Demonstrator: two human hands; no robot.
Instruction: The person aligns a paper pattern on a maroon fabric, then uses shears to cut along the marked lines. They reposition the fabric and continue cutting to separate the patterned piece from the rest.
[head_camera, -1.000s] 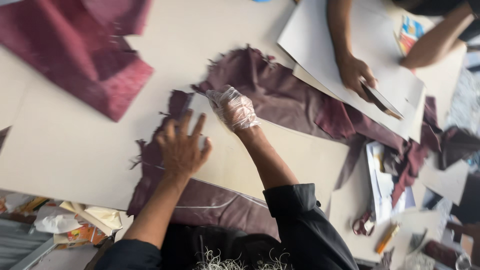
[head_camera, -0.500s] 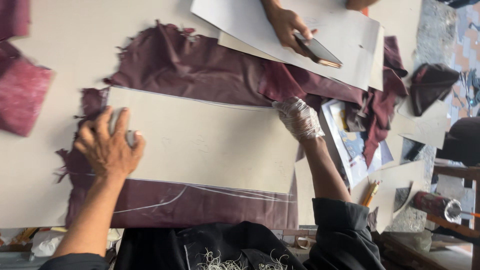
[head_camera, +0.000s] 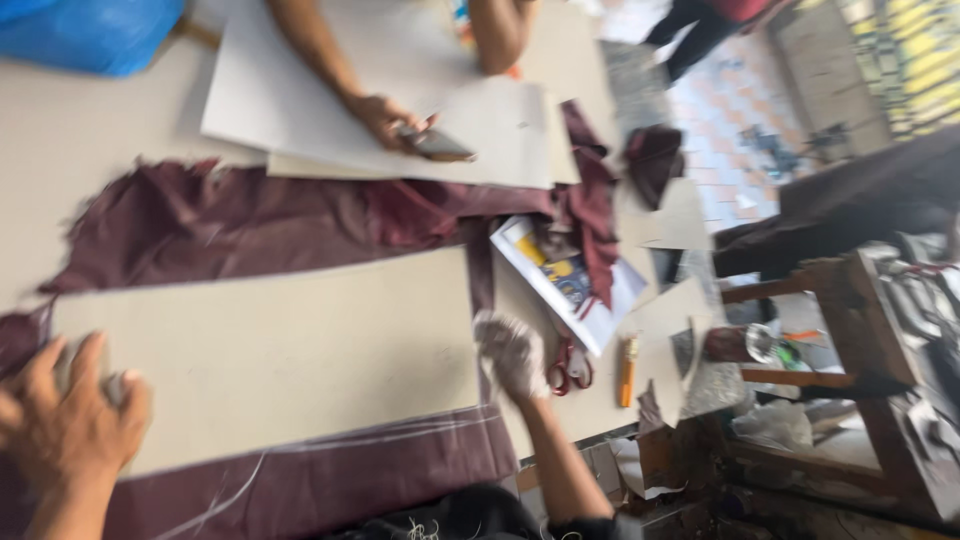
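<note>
Two hands press on one long cream pattern board (head_camera: 280, 350) that lies flat across maroon fabric (head_camera: 250, 220) on the worktop (head_camera: 90, 130). At the near left corner, the left hand (head_camera: 65, 425) lies palm-down on the board's left end, its fingers (head_camera: 90, 360) spread wide and flat. At the board's right end, the right hand (head_camera: 512, 352), wrapped in whitish covering, rests at the edge; blur hides whether its fingers are spread or curled. White chalk lines run along the fabric strip below the board. Just right of that hand lie red-handled scissors (head_camera: 570, 365) and an orange marker (head_camera: 628, 370), with a printed booklet (head_camera: 565, 280) beyond them. Farther off, another person's hand (head_camera: 385, 118) holds a dark flat object (head_camera: 440, 146) on a pale sheet (head_camera: 480, 130).
</note>
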